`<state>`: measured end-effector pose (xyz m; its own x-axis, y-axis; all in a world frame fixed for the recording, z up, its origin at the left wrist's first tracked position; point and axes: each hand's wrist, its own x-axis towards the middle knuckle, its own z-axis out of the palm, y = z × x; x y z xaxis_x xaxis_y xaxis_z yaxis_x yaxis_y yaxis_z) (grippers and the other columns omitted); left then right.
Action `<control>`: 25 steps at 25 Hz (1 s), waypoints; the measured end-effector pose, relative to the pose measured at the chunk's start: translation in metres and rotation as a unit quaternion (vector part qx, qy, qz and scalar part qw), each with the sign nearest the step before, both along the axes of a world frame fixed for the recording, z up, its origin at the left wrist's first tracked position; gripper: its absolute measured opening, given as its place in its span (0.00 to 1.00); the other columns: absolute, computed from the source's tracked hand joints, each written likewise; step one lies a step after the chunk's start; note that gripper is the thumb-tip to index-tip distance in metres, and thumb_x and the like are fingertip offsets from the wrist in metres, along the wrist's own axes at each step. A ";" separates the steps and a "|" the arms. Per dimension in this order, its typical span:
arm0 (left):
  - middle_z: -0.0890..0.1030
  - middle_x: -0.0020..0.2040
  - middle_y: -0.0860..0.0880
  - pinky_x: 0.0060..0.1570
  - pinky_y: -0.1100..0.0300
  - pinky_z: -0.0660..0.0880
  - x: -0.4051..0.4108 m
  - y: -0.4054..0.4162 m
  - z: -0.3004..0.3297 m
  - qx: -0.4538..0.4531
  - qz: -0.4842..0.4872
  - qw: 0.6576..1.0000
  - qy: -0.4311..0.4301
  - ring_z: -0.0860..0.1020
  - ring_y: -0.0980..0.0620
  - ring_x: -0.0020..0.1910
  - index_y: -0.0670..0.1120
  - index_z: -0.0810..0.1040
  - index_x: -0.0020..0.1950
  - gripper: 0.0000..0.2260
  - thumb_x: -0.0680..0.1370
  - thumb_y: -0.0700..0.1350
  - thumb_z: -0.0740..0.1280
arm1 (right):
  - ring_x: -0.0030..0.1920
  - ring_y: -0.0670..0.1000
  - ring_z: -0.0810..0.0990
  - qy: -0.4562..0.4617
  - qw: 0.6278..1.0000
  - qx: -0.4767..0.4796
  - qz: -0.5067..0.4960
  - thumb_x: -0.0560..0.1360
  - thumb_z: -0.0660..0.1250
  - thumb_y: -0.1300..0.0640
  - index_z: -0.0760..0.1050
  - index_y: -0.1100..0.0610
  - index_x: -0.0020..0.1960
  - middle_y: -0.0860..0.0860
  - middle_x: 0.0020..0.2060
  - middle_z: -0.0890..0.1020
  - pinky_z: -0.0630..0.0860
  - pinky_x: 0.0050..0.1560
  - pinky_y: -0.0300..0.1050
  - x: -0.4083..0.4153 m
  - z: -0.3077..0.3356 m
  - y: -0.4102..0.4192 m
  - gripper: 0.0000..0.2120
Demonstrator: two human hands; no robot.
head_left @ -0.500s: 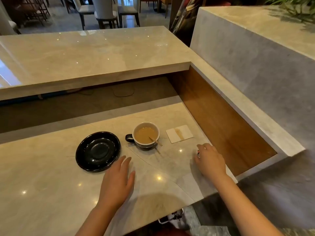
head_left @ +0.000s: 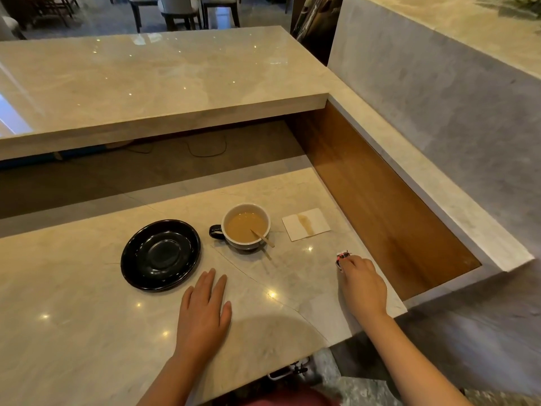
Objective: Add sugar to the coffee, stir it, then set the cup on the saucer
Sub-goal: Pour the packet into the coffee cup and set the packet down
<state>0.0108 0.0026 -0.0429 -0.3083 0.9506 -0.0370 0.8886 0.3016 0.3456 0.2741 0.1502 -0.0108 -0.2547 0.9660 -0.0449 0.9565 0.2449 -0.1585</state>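
Two hands sit low on the marble counter [head_left: 87, 332]. The right hand [head_left: 361, 284], near the right edge, pinches a small red-and-white packet [head_left: 342, 257] at its fingertips, presumably the sugar; compared with half a second ago the fingers have crept a little farther out and the packet shows more clearly, though whether it is torn open I cannot tell. The left hand [head_left: 205, 312] lies flat and released, palm down, much as it did then, just near of the black saucer [head_left: 160, 254]. Little has changed, so the sugar step looks barely begun. Farther out, the cup [head_left: 245, 227] stands on the counter just right of the saucer, not on it, handle pointing left, holding pale milky coffee with a wooden stirrer [head_left: 262, 238] leaning on its near-right rim. Right of the cup lies a stained white napkin [head_left: 306, 224].
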 end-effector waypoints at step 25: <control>0.62 0.74 0.43 0.71 0.47 0.47 -0.010 0.002 -0.010 0.025 -0.026 0.999 0.014 0.55 0.46 0.73 0.47 0.64 0.71 0.25 0.76 0.54 0.55 | 0.31 0.50 0.81 0.624 0.672 -0.301 -0.264 0.75 0.63 0.68 0.76 0.54 0.50 0.55 0.37 0.85 0.79 0.42 0.52 -0.032 0.024 0.020 0.10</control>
<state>0.0003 0.0047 -0.0533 -0.2596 0.9655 0.0193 0.9119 0.2385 0.3339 0.2426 0.1698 0.0134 -0.0863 0.8395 -0.5365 -0.0839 -0.5427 -0.8357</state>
